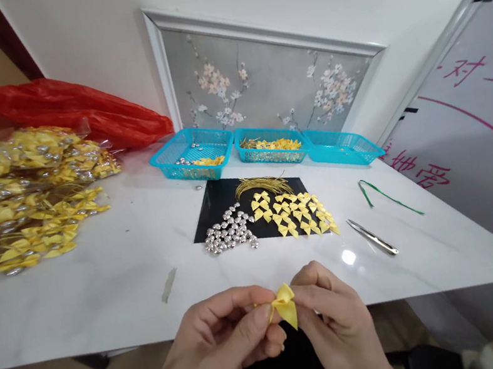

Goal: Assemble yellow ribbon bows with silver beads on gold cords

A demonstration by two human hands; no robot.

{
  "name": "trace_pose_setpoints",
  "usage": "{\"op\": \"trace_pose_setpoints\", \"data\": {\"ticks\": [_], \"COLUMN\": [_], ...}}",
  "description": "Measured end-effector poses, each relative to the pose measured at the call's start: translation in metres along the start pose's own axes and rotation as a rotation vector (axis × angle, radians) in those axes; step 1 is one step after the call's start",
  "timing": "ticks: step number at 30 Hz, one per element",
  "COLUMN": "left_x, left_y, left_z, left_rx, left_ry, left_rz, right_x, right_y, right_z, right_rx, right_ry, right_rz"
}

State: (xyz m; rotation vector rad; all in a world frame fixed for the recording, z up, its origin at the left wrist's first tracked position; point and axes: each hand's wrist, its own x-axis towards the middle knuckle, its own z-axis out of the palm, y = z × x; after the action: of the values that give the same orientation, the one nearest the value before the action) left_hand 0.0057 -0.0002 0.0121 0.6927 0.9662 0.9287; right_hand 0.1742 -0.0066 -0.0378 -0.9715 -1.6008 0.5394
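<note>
Just past the table's front edge, a small yellow ribbon bow point(287, 311) is held up between both hands. My left hand point(225, 334) pinches its left side between thumb and forefinger. My right hand point(339, 317) is closed at the bow's right side, its fingertips against the ribbon; whether they also hold a cord is hidden. Beyond the hands lies a black mat point(212, 206). On and around its front edge are a cluster of silver bells or beads point(231, 232) and rows of yellow bows point(296, 210). A bundle of gold cords point(263, 186) rests at its back.
Blue baskets stand along the wall: the left basket point(167, 168), middle basket point(246, 156) and right basket point(347, 157). Small scissors or snips point(373, 237) and a green cord point(390, 200) lie right. Bagged yellow bow strings point(22, 186) and a red bag point(72, 113) fill the left.
</note>
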Motion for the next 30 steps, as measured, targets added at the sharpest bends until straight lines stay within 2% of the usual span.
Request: {"op": "trace_pose_setpoints", "data": {"ticks": [8,14,17,19,22,26,30], "left_x": [0.000,0.005,0.008,0.010,0.010,0.009,0.009], "left_y": [-0.002,-0.006,-0.008,-0.010,-0.011,-0.008,-0.004], "left_z": [0.001,-0.003,-0.008,-0.010,-0.010,-0.007,-0.007], "left_rx": [-0.012,0.269,0.436,0.507,0.569,0.637,0.604], "left_ry": [-0.021,0.075,0.087,0.136,0.201,0.174,0.176], "left_rz": [-0.003,0.198,0.284,0.352,0.457,0.509,0.435], "right_x": [0.001,-0.002,0.002,0.008,0.014,0.017,0.012], "right_y": [-0.002,-0.001,-0.004,-0.009,-0.017,-0.022,-0.022], "right_z": [0.001,0.004,-0.001,-0.005,-0.004,0.006,0.013], "right_rx": [-0.026,-0.020,-0.123,-0.226,-0.360,-0.450,-0.334], "right_ry": [0.012,0.064,0.079,0.136,0.166,0.136,0.158], "right_rz": [0.012,0.117,-0.052,-0.209,-0.346,-0.419,-0.417]}}
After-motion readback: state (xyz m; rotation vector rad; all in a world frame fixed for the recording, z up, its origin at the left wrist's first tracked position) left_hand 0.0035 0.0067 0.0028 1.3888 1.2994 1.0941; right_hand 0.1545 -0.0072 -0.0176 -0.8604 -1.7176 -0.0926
